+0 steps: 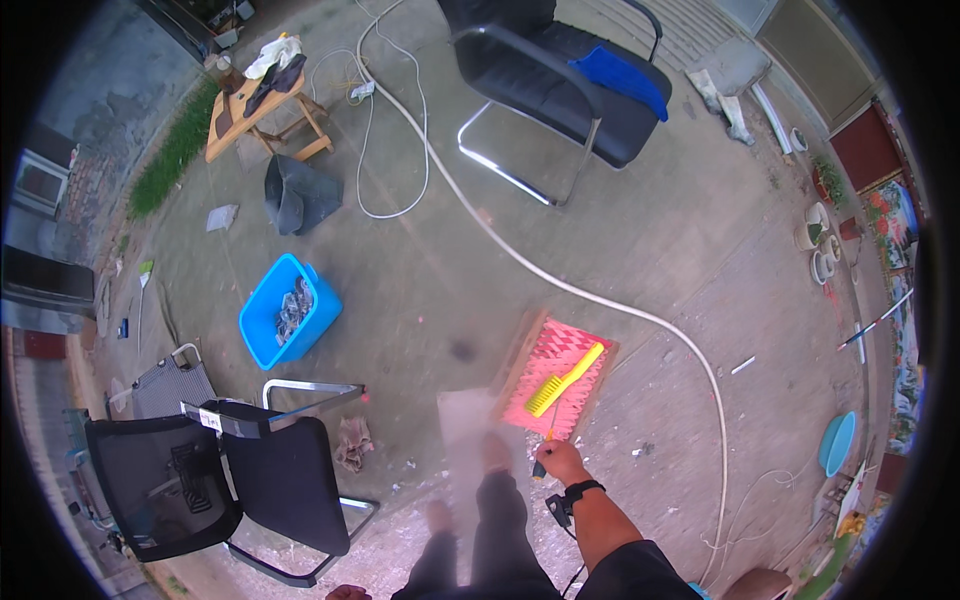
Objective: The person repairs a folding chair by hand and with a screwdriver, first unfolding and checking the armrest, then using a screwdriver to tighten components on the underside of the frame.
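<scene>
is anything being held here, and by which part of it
The right hand holds a slim tool by its dark handle. The left hand is mostly cut off at the lower edge, so whether it holds anything cannot be told.

The brush (pixel 583 367) before you is bright yellow; the panel (pixel 542 366) is pink, patterned with deeper red and edged in brown. Your wristband (pixel 583 489) is black, the tub (pixel 315 322) bright blue, the hose (pixel 560 283) off-white.
</scene>
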{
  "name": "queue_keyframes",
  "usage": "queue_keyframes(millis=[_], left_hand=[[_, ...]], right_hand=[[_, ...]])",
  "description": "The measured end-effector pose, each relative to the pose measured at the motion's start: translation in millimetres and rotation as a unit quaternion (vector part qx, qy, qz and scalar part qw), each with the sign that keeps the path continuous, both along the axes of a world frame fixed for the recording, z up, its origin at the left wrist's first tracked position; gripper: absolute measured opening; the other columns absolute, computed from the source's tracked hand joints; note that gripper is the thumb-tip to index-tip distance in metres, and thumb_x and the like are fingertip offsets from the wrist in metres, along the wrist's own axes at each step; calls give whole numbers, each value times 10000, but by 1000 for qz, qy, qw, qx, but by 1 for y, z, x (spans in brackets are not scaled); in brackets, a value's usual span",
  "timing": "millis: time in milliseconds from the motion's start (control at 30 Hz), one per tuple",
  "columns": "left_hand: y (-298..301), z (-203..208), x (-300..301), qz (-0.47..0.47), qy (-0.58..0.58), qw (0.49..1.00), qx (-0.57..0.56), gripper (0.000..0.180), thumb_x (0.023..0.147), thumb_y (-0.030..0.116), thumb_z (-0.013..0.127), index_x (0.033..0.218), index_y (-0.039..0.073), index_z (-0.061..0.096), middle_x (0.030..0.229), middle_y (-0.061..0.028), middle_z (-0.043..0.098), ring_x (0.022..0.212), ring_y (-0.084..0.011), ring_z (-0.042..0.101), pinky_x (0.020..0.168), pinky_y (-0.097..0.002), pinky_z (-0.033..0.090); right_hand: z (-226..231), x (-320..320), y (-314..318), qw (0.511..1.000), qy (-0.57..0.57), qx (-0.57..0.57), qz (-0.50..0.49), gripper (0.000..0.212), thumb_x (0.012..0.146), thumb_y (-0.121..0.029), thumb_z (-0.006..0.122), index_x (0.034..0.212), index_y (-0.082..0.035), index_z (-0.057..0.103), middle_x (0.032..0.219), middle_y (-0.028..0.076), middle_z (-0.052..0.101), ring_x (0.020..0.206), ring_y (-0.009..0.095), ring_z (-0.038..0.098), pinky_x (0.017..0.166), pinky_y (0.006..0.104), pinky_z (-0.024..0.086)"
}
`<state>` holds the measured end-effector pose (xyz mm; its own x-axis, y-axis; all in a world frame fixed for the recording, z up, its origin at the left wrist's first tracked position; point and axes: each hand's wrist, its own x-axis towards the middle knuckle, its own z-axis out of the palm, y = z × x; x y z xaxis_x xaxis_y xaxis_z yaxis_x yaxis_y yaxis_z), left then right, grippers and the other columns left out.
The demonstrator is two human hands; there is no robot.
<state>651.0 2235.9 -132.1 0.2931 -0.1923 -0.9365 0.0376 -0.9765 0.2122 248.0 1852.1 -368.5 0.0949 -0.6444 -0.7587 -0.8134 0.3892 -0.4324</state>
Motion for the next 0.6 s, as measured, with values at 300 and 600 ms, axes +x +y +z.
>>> queue_keyframes(millis=[300,600], left_hand=[[-9,-14,-9,-110,0,985,-135,238,753,75,657,990,82,642,936,-105,610,937,-281,571,794,-395,487],[-48,33,-36,-170,-40,949,-263,274,878,107,563,1145,75,614,1197,-139,609,1095,-304,580,982,-444,428]], right_hand=[[50,-39,26,998,-43,41,-17,215,733,-191,753,865,-64,639,808,101,673,760,205,659,698,321,531],[176,22,17,890,-369,14,267,425,753,-139,663,1161,-42,591,1038,109,621,925,184,600,794,322,495]])
